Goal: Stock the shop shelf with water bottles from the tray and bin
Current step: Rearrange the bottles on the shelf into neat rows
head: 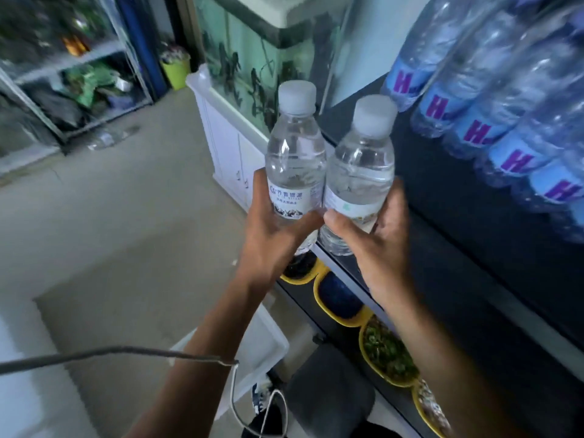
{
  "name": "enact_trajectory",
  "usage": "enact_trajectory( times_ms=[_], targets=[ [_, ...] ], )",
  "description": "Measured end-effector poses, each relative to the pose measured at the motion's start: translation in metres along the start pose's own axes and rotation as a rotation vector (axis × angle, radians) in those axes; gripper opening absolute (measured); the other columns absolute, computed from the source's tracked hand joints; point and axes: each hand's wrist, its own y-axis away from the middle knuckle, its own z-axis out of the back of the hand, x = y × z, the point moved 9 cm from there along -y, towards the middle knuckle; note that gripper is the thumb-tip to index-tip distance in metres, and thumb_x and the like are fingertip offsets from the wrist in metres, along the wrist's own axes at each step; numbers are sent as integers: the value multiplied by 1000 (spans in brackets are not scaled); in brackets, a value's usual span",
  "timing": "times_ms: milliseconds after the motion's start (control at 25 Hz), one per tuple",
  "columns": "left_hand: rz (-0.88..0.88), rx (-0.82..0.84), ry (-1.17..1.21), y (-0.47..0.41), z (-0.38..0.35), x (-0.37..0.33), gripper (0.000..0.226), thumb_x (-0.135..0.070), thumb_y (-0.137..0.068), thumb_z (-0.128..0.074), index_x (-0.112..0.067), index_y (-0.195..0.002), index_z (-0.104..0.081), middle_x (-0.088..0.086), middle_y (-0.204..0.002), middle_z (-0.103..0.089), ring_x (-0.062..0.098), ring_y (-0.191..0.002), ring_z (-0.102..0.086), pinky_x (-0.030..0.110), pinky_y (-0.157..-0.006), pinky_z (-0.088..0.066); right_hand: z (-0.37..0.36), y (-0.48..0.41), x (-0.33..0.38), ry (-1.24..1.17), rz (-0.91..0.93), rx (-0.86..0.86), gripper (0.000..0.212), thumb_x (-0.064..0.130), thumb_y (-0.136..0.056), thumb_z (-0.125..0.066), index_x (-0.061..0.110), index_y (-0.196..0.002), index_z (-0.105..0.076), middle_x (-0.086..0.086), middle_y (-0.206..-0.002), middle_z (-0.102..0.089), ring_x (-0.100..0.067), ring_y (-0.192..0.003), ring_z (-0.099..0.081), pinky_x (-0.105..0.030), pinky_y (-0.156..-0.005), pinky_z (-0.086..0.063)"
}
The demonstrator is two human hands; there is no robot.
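Two clear water bottles with white caps stand upright side by side in front of me. My left hand (271,235) grips the left bottle (295,156) around its white label. My right hand (376,241) grips the right bottle (360,172) low on its body. Both bottles hang in the air just left of the dark shop shelf (467,222). On the shelf at upper right stands a row of several bottles with blue labels (474,121). A white bin (262,346) sits on the floor below my left forearm; its inside is hidden.
Yellow bowls (388,352) of dried goods line the lower shelf under my right arm. A fish tank (252,58) on a white cabinet stands behind the bottles. A glass display case (72,80) is at far left. A thin cable (126,352) crosses the lower left. Bare floor lies to the left.
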Motion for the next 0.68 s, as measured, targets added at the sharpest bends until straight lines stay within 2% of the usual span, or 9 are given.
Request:
enact_trajectory(
  times_ms=[80,200,280,440,560,680],
  targets=[
    [-50,54,22,-12,-33,-27,60,-20,-79,-84,-40,-123,-48,-7,-119,-70,15,-110,-69,37,-89,-59,34,-7,34,63,63,-84,58,21,-78,-84,17,-128,-55,-8,-123,-67,-22,-113,-69,-37,-92,-57],
    [-96,103,-16,-39,-80,-58,61,-24,-77,-86,-41,-122,-50,-8,-117,-71,15,-109,-70,48,-91,-59,81,-26,65,143,100,-200,61,29,-75,-85,22,-129,-57,-20,-131,-58,-27,-119,-65,-46,-99,-57],
    [-103,127,-88,-61,-104,-66,64,-28,-73,-88,-37,-124,-51,-11,-114,-72,13,-106,-70,48,-90,-59,104,-44,71,173,85,-231,55,22,-77,-85,26,-125,-58,-15,-129,-63,-25,-117,-67,-51,-101,-56],
    [-96,178,-247,-87,-139,-55,67,-34,-70,-88,-30,-125,-52,-13,-113,-70,10,-104,-68,47,-93,-57,134,-67,53,254,27,-253,55,5,-81,-83,8,-130,-57,-13,-123,-67,-26,-113,-68,-53,-100,-55],
    [-98,190,-286,-107,-151,-44,67,-33,-69,-87,-28,-125,-51,-10,-115,-67,9,-104,-67,47,-94,-56,144,-81,37,290,-33,-234,62,11,-79,-82,10,-134,-53,-9,-125,-67,-22,-115,-67,-51,-103,-54],
    [-82,210,-329,-123,-154,-32,77,-28,-68,-87,-23,-132,-46,-2,-126,-59,15,-114,-61,44,-99,-53,150,-98,29,336,-52,-135,76,13,-78,-79,16,-143,-39,-5,-133,-65,-19,-120,-66,-45,-107,-53]
  ],
)
